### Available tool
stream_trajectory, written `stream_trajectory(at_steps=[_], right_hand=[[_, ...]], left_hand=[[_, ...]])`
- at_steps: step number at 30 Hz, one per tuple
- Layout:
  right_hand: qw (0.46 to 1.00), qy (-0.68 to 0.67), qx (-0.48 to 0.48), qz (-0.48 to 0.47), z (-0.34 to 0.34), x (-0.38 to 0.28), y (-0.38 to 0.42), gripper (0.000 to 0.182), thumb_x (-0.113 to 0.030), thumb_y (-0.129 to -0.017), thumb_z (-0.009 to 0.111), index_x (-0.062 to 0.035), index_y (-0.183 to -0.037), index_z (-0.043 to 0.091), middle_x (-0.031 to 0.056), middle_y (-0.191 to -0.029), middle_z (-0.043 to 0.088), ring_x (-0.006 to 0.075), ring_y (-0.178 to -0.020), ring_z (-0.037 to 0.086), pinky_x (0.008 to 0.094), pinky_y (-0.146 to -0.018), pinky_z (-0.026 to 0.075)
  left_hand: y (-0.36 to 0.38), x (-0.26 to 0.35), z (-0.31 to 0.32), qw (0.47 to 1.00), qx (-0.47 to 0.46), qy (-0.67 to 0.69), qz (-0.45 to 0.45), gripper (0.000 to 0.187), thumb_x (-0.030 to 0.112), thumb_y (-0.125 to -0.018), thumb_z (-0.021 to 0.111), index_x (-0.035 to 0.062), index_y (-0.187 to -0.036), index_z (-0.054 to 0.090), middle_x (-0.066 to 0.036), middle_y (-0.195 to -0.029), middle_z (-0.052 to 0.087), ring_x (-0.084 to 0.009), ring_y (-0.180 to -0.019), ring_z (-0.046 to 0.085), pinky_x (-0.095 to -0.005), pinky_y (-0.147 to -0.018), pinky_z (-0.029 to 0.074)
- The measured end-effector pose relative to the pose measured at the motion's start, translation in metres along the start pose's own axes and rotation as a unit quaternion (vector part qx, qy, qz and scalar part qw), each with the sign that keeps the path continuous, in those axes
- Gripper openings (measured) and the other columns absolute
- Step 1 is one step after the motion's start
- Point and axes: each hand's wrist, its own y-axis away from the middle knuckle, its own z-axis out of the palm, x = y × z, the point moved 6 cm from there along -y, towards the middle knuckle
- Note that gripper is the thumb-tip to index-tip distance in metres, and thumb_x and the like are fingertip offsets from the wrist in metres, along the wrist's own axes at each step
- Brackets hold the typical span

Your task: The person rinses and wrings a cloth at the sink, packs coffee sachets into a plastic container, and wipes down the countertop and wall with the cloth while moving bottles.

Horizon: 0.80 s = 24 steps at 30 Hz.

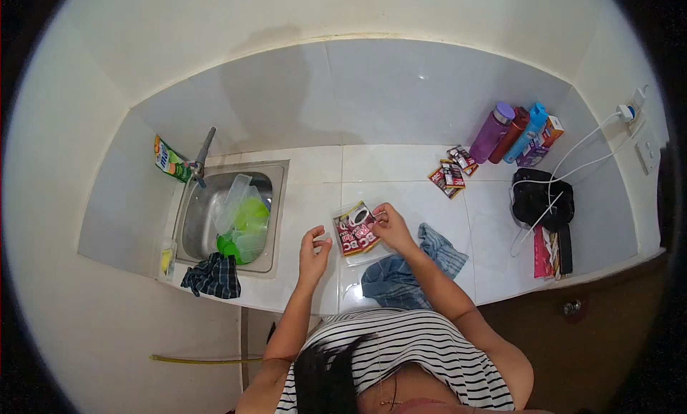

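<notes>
In the head view, red-and-black coffee sachets (pixel 352 236) lie overlapped at the middle of the counter, with what looks like clear plastic around their edges. My right hand (pixel 393 229) pinches the right edge of these sachets between thumb and fingers. Just left of them, my left hand (pixel 313 255) is held with fingers bent and apart, nothing visible in it. A crumpled blue cloth (pixel 401 279) lies partly under my right forearm. More coffee sachets (pixel 449 176) are piled farther back on the right.
On the left, a steel sink (pixel 280 199) holds green and clear plastic containers (pixel 247 224); a dark checked cloth (pixel 213 276) hangs at its front. Bottles (pixel 494 133), a black bag-like item (pixel 540 199) and a white cable (pixel 572 172) occupy the right end.
</notes>
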Motion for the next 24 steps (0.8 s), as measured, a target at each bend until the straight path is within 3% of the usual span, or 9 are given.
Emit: stream_trajectory(at_steps=[4,6,7,10,13,14,17,21,24], right_hand=[[0.997,0.078,0.024,0.015,0.025,-0.006,0.004,0.032,0.002,-0.077,0.068,-0.0017,-0.102,0.048,0.0113,-0.096,0.055,0.0176,-0.083,0.060,0.0290,-0.068,0.051],[0.957,0.250,0.061,-0.134,0.032,-0.026,0.007,0.032,0.001,-0.075,0.068,-0.0009,-0.101,0.049,0.0149,-0.094,0.054,0.0275,-0.084,0.059,0.0366,-0.070,0.051],[0.956,0.254,0.060,-0.134,0.034,-0.027,0.006,0.030,-0.002,-0.075,0.068,-0.0017,-0.100,0.051,0.0176,-0.096,0.052,0.0357,-0.083,0.057,0.0417,-0.072,0.050],[0.942,0.330,0.032,-0.057,0.036,-0.032,0.005,0.030,-0.006,-0.076,0.069,-0.0030,-0.101,0.052,0.0176,-0.100,0.050,0.0357,-0.085,0.058,0.0413,-0.072,0.050],[0.956,0.283,-0.001,-0.074,0.034,-0.029,0.004,0.031,-0.009,-0.077,0.070,-0.0040,-0.104,0.054,0.0160,-0.100,0.047,0.0342,-0.084,0.058,0.0411,-0.073,0.050],[0.941,0.308,0.007,-0.140,0.032,-0.034,0.007,0.029,-0.009,-0.078,0.070,-0.0039,-0.103,0.056,0.0147,-0.100,0.047,0.0288,-0.082,0.058,0.0373,-0.070,0.050],[0.967,0.224,0.028,-0.117,0.011,-0.066,0.004,0.023,-0.006,-0.078,0.069,-0.0031,-0.098,0.058,0.0136,-0.102,0.048,0.0223,-0.078,0.057,0.0314,-0.067,0.049],[0.933,0.222,0.212,-0.188,-0.070,-0.066,-0.021,0.019,-0.001,-0.077,0.066,-0.0025,-0.094,0.058,0.0129,-0.094,0.053,0.0233,-0.072,0.052,0.0321,-0.065,0.047],[0.873,0.363,0.280,-0.168,-0.140,-0.034,-0.035,0.024,-0.007,-0.076,0.070,-0.0032,-0.097,0.059,0.0180,-0.107,0.052,0.0346,-0.102,0.051,0.0418,-0.089,0.042]], left_hand=[[0.004,-0.029,0.018,0.999,-0.044,0.007,-0.023,0.060,0.011,-0.085,0.068,0.0022,-0.137,0.041,-0.017,-0.127,0.047,-0.0189,-0.096,0.059,-0.0322,-0.087,0.049],[0.007,-0.032,0.027,0.997,-0.059,0.022,-0.033,0.065,0.013,-0.085,0.069,0.0013,-0.140,0.038,-0.018,-0.127,0.047,-0.0201,-0.097,0.059,-0.0325,-0.088,0.049],[0.007,-0.031,0.029,0.997,-0.065,-0.028,-0.020,0.067,0.015,-0.085,0.069,-0.0003,-0.141,0.036,-0.018,-0.128,0.048,-0.0212,-0.099,0.058,-0.0320,-0.088,0.049],[0.005,-0.032,0.030,0.996,-0.073,-0.042,0.001,0.066,0.014,-0.087,0.068,0.0037,-0.143,0.036,-0.015,-0.132,0.047,-0.0185,-0.101,0.055,-0.0307,-0.088,0.049],[0.003,-0.035,0.029,0.996,-0.076,-0.037,0.002,0.065,0.013,-0.086,0.069,0.0027,-0.142,0.037,-0.015,-0.131,0.048,-0.0188,-0.100,0.056,-0.0310,-0.088,0.049],[0.003,-0.036,0.029,0.997,-0.075,-0.010,-0.004,0.065,0.013,-0.086,0.068,0.0024,-0.142,0.038,-0.014,-0.129,0.049,-0.0189,-0.100,0.056,-0.0313,-0.087,0.049],[0.004,-0.033,0.028,0.997,-0.074,-0.017,-0.030,0.065,0.013,-0.086,0.068,0.0017,-0.142,0.037,-0.014,-0.129,0.050,-0.0187,-0.100,0.057,-0.0314,-0.087,0.049],[0.005,-0.026,0.026,0.995,-0.085,-0.053,-0.024,0.064,0.015,-0.087,0.067,0.0012,-0.142,0.036,-0.014,-0.129,0.051,-0.0188,-0.101,0.057,-0.0319,-0.089,0.049],[0.007,-0.023,0.025,0.996,-0.080,-0.022,-0.036,0.065,0.015,-0.087,0.067,0.0014,-0.143,0.036,-0.014,-0.130,0.052,-0.0190,-0.101,0.057,-0.0318,-0.089,0.048]])
